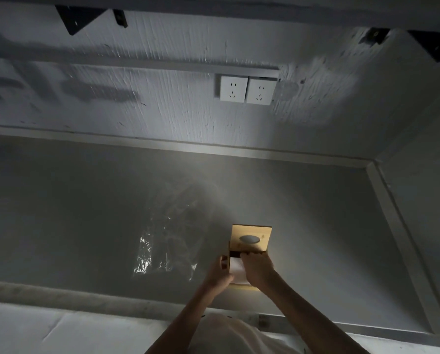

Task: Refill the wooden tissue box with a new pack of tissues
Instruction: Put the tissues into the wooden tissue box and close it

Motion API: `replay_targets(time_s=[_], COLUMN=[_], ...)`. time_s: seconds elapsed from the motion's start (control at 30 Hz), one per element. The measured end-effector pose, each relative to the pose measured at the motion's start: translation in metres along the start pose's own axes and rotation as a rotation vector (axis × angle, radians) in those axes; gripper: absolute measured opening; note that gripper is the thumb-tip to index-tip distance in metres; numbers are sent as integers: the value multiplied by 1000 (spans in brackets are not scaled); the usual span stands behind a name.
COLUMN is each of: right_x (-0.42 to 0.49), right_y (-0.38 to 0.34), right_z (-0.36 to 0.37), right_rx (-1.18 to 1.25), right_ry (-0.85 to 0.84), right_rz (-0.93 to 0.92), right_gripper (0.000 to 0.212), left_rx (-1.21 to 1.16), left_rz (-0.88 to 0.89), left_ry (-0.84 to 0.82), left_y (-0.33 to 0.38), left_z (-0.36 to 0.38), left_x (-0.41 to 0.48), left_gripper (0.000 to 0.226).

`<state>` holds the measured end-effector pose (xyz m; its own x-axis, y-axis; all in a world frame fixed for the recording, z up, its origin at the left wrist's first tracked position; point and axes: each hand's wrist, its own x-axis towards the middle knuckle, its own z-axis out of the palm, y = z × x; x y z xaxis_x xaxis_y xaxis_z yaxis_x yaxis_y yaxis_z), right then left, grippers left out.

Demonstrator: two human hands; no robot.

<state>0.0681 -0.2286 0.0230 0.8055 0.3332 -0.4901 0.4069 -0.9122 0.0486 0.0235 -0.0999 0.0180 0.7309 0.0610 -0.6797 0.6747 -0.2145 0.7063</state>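
The wooden tissue box (262,232) lies on the grey table (86,213), its sliding lid with an oval slot pushed partly away from me. White tissues (237,270) show in the uncovered near part of the box. My left hand (220,273) grips the box's left side. My right hand (257,270) rests on the tissues, with its fingertips at the near edge of the lid. A crumpled clear plastic wrapper (167,249) lies just left of the box.
The table runs to a white wall with two sockets (247,89) above it. A raised rim (403,238) borders the table on the right and at the back. Black shelf brackets (78,17) hang overhead. The scene is dim.
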Motion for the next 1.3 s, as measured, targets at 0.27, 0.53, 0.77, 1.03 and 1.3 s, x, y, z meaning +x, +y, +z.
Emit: replay_targets(time_s=[0.27, 0.53, 0.77, 1.03, 1.3], right_x=[-23, -34, -35, 3, 34], right_y=[14, 16, 17, -14, -11], right_z=[13, 36, 33, -6, -31], right_rx=[292, 310, 382, 143, 268], right_ry=[380, 389, 515, 9, -429], right_rz=[54, 113, -35, -2, -8], right_gripper=[56, 58, 49, 27, 56], left_rx=[137, 169, 142, -210, -532], left_rz=[85, 90, 23, -76, -213], left_ry=[22, 90, 42, 46, -37], left_y=[-7, -8, -13, -13, -15], left_z=[5, 11, 15, 20, 17], left_x=[5, 13, 20, 19, 12], left_gripper=[58, 48, 56, 38, 39])
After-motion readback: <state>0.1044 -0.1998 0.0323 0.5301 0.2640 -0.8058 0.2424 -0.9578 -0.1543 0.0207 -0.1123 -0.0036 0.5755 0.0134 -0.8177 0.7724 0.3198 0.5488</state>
